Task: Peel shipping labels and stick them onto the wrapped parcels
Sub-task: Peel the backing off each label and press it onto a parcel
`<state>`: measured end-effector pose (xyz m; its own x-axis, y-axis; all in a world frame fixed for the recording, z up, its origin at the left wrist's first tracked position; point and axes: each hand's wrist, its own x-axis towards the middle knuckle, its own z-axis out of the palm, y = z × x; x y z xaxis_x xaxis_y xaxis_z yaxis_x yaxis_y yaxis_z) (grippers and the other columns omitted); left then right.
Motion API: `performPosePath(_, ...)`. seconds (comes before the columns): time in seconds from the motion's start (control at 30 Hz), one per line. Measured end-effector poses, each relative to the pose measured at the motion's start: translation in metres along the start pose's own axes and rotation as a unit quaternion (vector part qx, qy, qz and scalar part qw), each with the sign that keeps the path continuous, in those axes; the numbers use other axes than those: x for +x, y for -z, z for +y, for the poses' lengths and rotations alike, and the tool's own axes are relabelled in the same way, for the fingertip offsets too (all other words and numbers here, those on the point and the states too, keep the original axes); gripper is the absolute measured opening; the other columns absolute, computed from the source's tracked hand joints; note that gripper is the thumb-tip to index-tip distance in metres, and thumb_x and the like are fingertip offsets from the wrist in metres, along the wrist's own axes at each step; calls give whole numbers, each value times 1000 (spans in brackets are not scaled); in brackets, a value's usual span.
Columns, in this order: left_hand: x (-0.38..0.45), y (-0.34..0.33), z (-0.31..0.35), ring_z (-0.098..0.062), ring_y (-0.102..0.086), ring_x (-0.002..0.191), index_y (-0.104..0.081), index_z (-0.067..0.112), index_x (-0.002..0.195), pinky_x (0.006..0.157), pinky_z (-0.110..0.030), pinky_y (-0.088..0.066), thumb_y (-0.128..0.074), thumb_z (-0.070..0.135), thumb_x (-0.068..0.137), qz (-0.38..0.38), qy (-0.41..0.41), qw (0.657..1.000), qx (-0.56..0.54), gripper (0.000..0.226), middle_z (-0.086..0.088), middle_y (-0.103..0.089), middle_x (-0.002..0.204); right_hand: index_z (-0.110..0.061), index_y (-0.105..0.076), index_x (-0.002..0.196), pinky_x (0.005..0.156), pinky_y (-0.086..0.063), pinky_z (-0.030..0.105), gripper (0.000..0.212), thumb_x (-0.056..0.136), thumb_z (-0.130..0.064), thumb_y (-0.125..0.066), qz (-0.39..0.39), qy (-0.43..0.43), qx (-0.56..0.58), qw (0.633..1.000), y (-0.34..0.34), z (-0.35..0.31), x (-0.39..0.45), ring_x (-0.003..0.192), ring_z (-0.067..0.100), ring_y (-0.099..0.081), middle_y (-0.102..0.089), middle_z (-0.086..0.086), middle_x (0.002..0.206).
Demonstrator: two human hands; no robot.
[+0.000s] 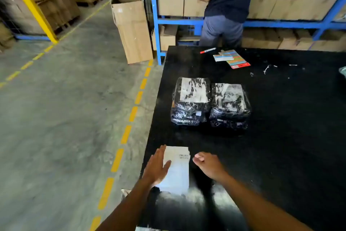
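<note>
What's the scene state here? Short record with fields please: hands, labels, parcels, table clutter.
left hand: flat, fingers straight, resting on the label stack
right hand: loosely curled, holding nothing, just right of the stack
label stack: white sheets at the near left corner of the black table
parcels: two piles side by side mid-table, left pile and right pile, each top parcel showing a white label
clutter: red marker and coloured cards at the far edge

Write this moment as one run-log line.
left hand flat on white label stack | right hand empty | black wrapped parcels untouched
</note>
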<state>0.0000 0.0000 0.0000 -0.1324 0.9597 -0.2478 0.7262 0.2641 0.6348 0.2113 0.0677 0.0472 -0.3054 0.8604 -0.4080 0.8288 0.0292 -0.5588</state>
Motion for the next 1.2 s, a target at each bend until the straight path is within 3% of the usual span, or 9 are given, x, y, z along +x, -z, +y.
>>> performPosePath(0.1, -2, -11, -22, -19, 4, 152, 1, 15, 155, 120, -35, 6, -23, 55, 99, -17, -28, 994, 107, 73, -1, 2, 164, -2, -67, 106, 90, -48, 32, 35, 95, -33, -57, -12, -59, 59, 996, -35, -1, 5, 103, 26, -66, -73, 10, 104)
performPosePath(0.17, -5, -20, -28, -19, 13, 150, 8, 18, 154, 118, -36, 12, 10, 75, 82, -22, -35, 988, 147, 92, 3, 12, 161, -2, -66, 105, 87, -51, 33, 34, 92, -33, -62, 2, -93, 106, 990, -51, -1, 7, 99, 24, -67, -74, 9, 103)
performPosePath(0.27, -5, -31, -33, -20, 23, 147, 20, 18, 148, 118, -38, 19, 31, 71, 70, -31, -33, 981, 189, 96, 4, 25, 156, -12, -66, 106, 75, -49, 25, 33, 84, -34, -74, 31, -137, 170, 975, -60, -8, 10, 90, 17, -67, -73, 3, 102)
performPosePath(0.5, -5, -37, -34, -18, 36, 139, 24, 17, 147, 114, -38, 24, 18, 61, 81, -33, -21, 975, 219, 79, 4, 32, 153, -26, -58, 88, 79, -55, 32, 25, 79, -39, -77, 62, -165, 137, 975, -74, -10, 15, 91, 21, -68, -72, 0, 100)
performPosePath(0.63, -3, -39, -35, -17, 32, 141, 24, 20, 147, 116, -39, 21, 28, 63, 77, -24, -18, 975, 220, 82, 6, 31, 154, -25, -59, 93, 84, -53, 35, 18, 86, -38, -70, 58, -156, 111, 980, -71, -8, 14, 97, 23, -65, -70, -1, 103)
performPosePath(0.77, -2, -38, -36, -18, 27, 145, 24, 22, 147, 116, -39, 21, 20, 63, 82, -31, -17, 976, 213, 76, 7, 31, 153, -22, -58, 92, 78, -51, 33, 12, 90, -34, -61, 56, -153, 89, 983, -66, 2, 15, 97, 24, -63, -68, 1, 102)
performPosePath(1.07, -3, -39, -32, -21, 23, 147, 21, 22, 148, 116, -42, 19, 39, 72, 65, -32, 0, 970, 239, 99, 3, 23, 159, -12, -53, 106, 61, -40, 26, 12, 95, -15, -54, 96, -173, 210, 958, -37, 22, 21, 86, 21, -56, -59, 2, 98)
performPosePath(1.13, 0, -35, -22, -23, 17, 149, 11, 20, 154, 119, -45, 13, 25, 72, 78, -52, 23, 963, 263, 93, 0, 17, 162, -12, -54, 112, 66, -48, 29, 19, 94, -11, -56, 91, -162, 265, 946, -23, 28, 22, 89, 23, -62, -65, 5, 106)
performPosePath(1.2, 5, -28, -12, -25, 10, 151, 0, 19, 156, 121, -47, 5, -10, 61, 97, -77, 55, 955, 281, 73, -2, 9, 165, -13, -53, 113, 71, -53, 32, 20, 94, -8, -56, 81, -148, 319, 933, -10, 31, 25, 93, 25, -64, -66, 8, 111)
